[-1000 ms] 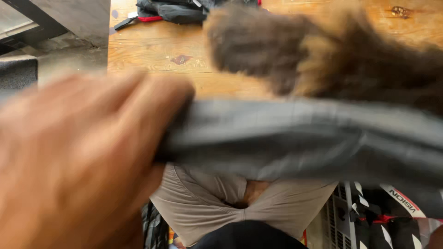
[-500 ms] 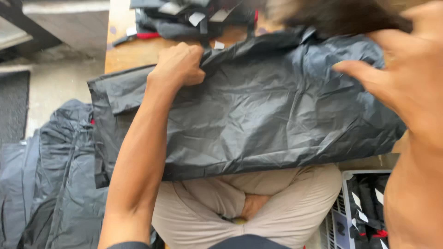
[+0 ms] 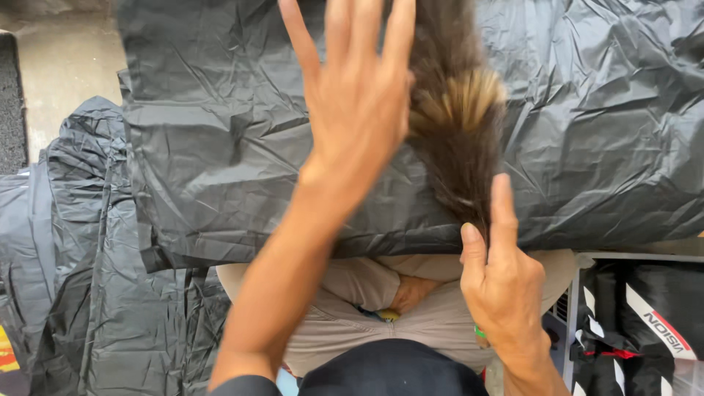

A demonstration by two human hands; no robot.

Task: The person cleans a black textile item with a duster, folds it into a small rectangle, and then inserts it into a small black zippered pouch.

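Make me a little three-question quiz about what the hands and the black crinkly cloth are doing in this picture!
1. True or false: the left hand lies flat with spread fingers on the black cloth.
2. What does the right hand touch? A) a red cup B) the tip of a brown fur strip C) a pair of scissors
3. Fill in: more dark cloth lies in a pile on the person's ____ side.

Key: 1 true. 2 B, the finger and thumb meet the narrow end of the fur at the cloth's near edge. 3 left.
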